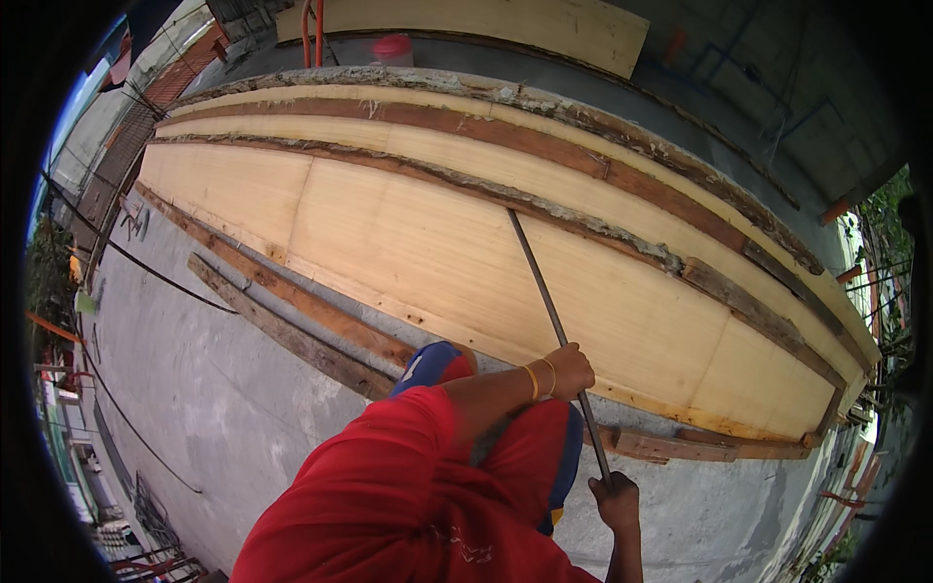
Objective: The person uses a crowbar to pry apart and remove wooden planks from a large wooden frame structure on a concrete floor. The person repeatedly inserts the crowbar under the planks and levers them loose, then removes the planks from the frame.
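Observation:
A long dark metal bar (539, 282) slants across a large pale plywood panel (389, 238). My left hand (571, 371) is wrapped round the bar below its middle. Lower down, near the bar's near end, my right hand (615, 500) grips it too. The far tip meets the lower edge of a rough wooden batten (466, 182) that runs the length of the panel; whether it is wedged under the wood, I cannot tell. Grey, crusted mortar covers parts of this batten. My knees, in red and blue shorts, are bent close to the panel's near edge.
Behind stand further plywood strips with a brown batten (418, 115) and a mortar-crusted one (544, 102). Loose boards (292, 325) lie on the concrete floor (243, 389) at left. A pink-lidded bucket (393, 49) and another plywood sheet (486, 24) are at the back. Black cables trail at left.

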The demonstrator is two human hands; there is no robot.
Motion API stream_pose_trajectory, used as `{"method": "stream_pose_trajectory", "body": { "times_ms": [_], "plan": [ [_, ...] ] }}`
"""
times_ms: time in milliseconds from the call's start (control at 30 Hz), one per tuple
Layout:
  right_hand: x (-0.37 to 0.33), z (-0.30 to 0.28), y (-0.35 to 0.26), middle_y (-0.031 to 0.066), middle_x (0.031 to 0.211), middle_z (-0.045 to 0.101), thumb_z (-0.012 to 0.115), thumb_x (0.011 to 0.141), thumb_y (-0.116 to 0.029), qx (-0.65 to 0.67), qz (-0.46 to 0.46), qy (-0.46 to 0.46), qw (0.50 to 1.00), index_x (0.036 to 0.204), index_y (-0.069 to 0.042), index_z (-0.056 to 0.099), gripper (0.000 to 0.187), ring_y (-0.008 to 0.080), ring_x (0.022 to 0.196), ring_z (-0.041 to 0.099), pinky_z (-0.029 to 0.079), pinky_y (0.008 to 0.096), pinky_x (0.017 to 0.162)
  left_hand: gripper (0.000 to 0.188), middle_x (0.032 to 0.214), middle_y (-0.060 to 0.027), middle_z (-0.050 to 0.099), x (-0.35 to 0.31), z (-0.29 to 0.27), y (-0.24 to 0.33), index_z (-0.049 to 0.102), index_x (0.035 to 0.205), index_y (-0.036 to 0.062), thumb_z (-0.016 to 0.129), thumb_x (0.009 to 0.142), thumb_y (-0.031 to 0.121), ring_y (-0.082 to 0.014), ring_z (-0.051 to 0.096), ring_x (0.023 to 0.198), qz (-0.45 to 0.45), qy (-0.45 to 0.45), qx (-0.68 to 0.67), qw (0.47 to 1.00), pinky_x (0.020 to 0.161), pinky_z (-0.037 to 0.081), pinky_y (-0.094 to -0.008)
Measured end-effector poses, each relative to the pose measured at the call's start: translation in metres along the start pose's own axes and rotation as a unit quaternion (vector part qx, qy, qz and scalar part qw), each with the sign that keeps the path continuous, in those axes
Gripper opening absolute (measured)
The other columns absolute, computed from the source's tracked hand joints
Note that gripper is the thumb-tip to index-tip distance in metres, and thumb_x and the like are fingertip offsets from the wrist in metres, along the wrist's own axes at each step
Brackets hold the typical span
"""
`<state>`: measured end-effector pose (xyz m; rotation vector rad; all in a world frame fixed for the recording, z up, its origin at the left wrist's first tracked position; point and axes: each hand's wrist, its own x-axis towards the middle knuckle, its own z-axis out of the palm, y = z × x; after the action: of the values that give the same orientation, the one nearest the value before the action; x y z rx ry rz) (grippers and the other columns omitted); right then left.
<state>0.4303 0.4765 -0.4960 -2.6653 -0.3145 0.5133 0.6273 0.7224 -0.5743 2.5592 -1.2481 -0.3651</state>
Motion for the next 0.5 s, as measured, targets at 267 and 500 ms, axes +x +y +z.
{"method": "stream_pose_trajectory", "body": {
  "times_ms": [267, 500],
  "plan": [
    [-0.031, -0.264, -0.168, 0.0045, 0.064, 0.056, 0.075, 0.096, -0.028, 0.19, 0.018, 0.227, 0.955, 0.103, 0.006, 0.067, 0.035, 0.0087, 0.06, 0.047, 0.037, 0.0259, 0.054, 0.027, 0.062, -0.0138, 0.064, -0.011, -0.182, 0.013, 0.068, 0.065, 0.0083, 0.078, 0.078, 0.03, -0.0381, 0.064, 0.063, 0.06, 0.224, -0.19, 0.954, 0.059, 0.049, -0.0462],
    [-0.037, -0.17, -0.118, 0.0074, 0.062, 0.058, 0.071, 0.094, -0.022, 0.157, 0.069, 0.045, 0.984, 0.115, 0.005, 0.067, 0.035, 0.0138, 0.058, 0.052, 0.044, 0.0325, 0.056, 0.025, 0.066, -0.0135, 0.068, -0.042, -0.101, 0.019, 0.07, 0.066, 0.0124, 0.073, 0.078, 0.035, -0.037, 0.069, 0.068, -0.012, 0.155, -0.122, 0.98, 0.064, 0.054, -0.0477]
  ]
}}
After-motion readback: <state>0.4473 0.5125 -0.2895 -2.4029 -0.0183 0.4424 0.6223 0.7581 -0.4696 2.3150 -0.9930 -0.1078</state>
